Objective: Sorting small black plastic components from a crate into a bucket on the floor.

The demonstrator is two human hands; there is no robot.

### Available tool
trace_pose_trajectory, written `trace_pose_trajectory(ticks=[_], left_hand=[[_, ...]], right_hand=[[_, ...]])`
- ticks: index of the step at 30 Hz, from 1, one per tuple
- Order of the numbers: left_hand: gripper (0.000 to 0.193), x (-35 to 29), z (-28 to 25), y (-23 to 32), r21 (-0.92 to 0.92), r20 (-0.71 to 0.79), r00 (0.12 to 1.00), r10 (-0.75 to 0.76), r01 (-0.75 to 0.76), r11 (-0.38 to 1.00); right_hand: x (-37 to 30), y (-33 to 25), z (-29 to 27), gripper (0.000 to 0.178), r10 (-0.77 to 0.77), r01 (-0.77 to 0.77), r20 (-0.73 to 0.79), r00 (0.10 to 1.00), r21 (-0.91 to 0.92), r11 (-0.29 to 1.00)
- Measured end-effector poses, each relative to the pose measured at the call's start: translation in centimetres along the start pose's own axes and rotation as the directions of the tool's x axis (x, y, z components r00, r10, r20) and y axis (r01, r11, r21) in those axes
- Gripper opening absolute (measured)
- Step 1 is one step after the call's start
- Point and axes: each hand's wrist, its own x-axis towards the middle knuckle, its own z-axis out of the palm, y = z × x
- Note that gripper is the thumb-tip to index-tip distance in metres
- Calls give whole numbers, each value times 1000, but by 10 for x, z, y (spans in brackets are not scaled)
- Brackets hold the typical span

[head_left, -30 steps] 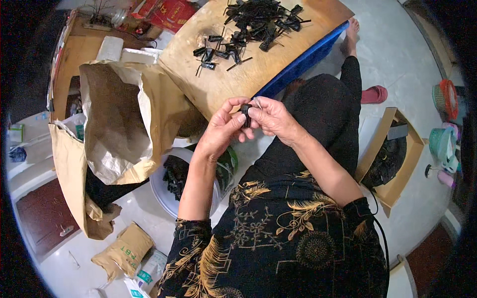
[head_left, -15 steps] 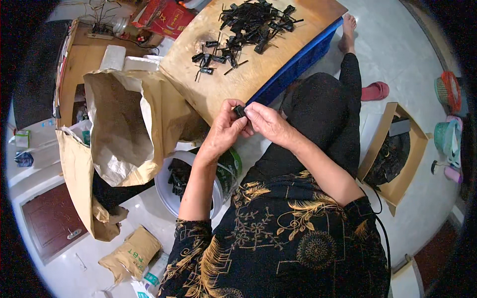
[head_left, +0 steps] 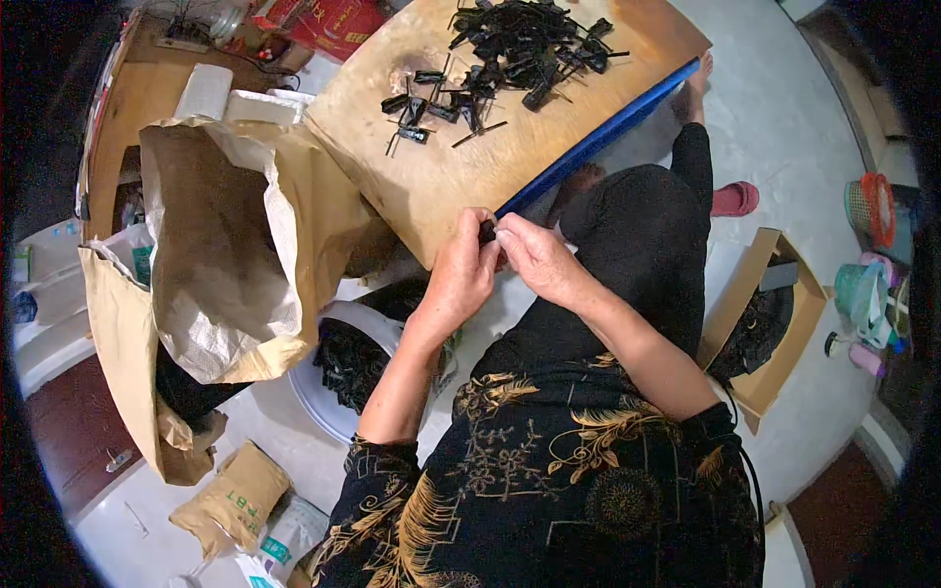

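Observation:
Between my two hands, just off the near corner of the wooden table (head_left: 392,186), is a small black plastic part (head_left: 487,231). My left hand (head_left: 465,263) grips it with the fingers curled round. The fingertips of my right hand (head_left: 537,251) are pinched at its right side; whether they hold the part itself or a bit of it is hidden. Farther off on the tabletop lies a heap of similar black plastic parts (head_left: 520,49) with thin stems, and several looser ones (head_left: 414,134) lie nearer to me.
A large open paper sack (head_left: 221,245) stands at the left. Beside my left forearm is a white bucket (head_left: 312,397) holding black pieces. A cardboard box (head_left: 779,343) with black things sits on the floor at right, near a red slipper (head_left: 734,199). A smaller brown bag (head_left: 235,500) lies lower left.
The whole view has shifted a little. My left hand has turned more upright around the black part, covering more of it. My right fingertips stay against it.

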Motion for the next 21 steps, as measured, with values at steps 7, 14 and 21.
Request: trace_pose_trajectory(ticks=[7,14,21], left_hand=[[21,15,-1,-22,46,-60,994,90,-88,995],[21,88,-17,-37,-62,-182,960,-212,204,977],[19,124,-8,-56,472,-322,937,138,32,881]], right_hand=[[9,3,8,15,66,-68,-116,991,-13,998],[15,10,4,20,208,-192,-135,969,126,973],[16,15,2,22,206,-183,-149,967,154,971]])
